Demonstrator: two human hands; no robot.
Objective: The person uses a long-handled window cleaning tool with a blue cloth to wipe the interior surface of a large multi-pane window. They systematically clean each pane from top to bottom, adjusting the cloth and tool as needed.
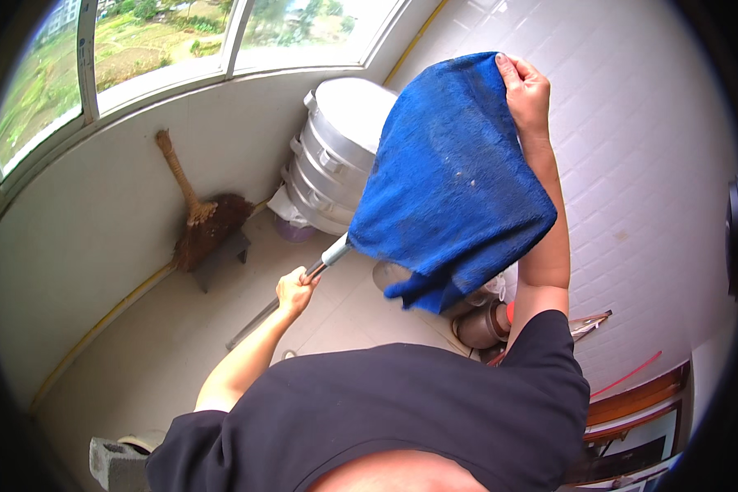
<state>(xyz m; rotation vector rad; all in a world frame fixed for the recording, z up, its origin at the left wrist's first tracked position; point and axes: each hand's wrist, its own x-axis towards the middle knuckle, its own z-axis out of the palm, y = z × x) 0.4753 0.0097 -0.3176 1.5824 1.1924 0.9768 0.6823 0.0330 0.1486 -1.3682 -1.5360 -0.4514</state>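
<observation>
My left hand (296, 291) grips a metal pole (262, 321) that slants up to the right. The pole's upper end goes under a large blue cloth (452, 178), which hides whatever it covers there. The cloth is damp-looking or soiled in darker patches, with a few light specks near its middle. Raised at the upper right, my right hand (526, 92) pinches the cloth's top right corner between thumb and fingers. The cloth's lower edge hangs in folds in front of my right forearm.
Stacked aluminium steamer pots (332, 166) stand in the corner below the window. A broom (187, 184) leans on the left wall by a dark dustpan (221, 261). Brown pipework (480, 326) lies at the tiled wall's foot; a grey block (114, 464) stands at lower left.
</observation>
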